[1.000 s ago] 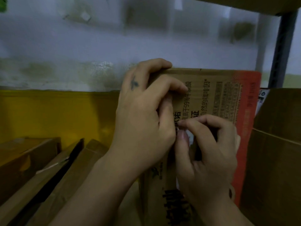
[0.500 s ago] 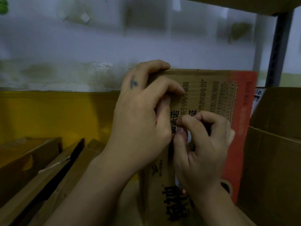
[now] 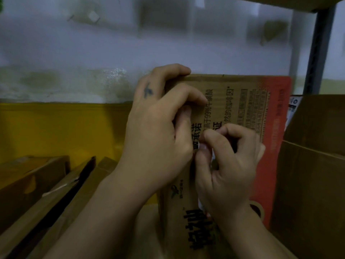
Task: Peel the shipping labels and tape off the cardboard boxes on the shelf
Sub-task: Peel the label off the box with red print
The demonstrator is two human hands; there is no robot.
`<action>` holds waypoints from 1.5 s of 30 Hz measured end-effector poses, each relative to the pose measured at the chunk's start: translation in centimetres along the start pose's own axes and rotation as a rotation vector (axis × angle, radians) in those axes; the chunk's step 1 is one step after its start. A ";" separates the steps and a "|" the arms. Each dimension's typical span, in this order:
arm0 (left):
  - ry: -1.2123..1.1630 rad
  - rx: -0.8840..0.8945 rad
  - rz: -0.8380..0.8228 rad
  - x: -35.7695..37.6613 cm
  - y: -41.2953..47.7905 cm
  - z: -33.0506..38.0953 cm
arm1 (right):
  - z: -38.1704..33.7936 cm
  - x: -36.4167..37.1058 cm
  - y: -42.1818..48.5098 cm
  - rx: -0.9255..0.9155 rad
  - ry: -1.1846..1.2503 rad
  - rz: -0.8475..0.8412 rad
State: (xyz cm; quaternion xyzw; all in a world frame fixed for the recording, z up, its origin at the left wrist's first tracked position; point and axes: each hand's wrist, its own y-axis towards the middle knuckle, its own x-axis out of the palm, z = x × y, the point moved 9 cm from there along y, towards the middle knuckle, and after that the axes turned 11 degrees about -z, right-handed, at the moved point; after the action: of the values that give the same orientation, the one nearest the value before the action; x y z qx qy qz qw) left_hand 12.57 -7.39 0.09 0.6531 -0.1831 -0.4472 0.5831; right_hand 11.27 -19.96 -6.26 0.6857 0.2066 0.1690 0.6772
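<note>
A flattened cardboard box (image 3: 242, 101) with black print and a red right side stands upright on the shelf. My left hand (image 3: 158, 131) grips its top left corner, fingers curled over the edge and onto the printed face. Beside it, my right hand (image 3: 227, 165) has thumb and forefinger pinched together on the box's face, on a small pale bit of tape or label (image 3: 202, 146) that is mostly hidden by the fingers.
Plain cardboard boxes (image 3: 313, 180) stand close on the right. Several flattened boxes (image 3: 46, 193) lean at the lower left before a yellow panel (image 3: 56, 131). A dark shelf post (image 3: 317, 53) rises at the upper right; a pale wall lies behind.
My right hand has crept slightly up and left along the box face, still pinching. The left hand keeps its hold on the corner.
</note>
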 end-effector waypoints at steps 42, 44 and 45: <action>-0.019 0.021 0.032 0.1 0.1 0.2 | 1.3 -1.4 -0.7 0.059 0.048 -0.064; -0.023 0.024 0.037 0.0 0.1 0.2 | 1.1 -1.2 -0.7 0.067 0.037 -0.067; -0.024 0.024 0.036 0.0 0.1 0.1 | 1.0 -1.2 -0.7 0.069 0.037 -0.067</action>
State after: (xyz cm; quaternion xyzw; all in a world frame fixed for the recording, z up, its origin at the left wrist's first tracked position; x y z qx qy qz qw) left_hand 12.50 -7.51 0.24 0.6512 -0.2071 -0.4420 0.5811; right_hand 10.77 -21.45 -6.97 0.6981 0.2476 0.1514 0.6546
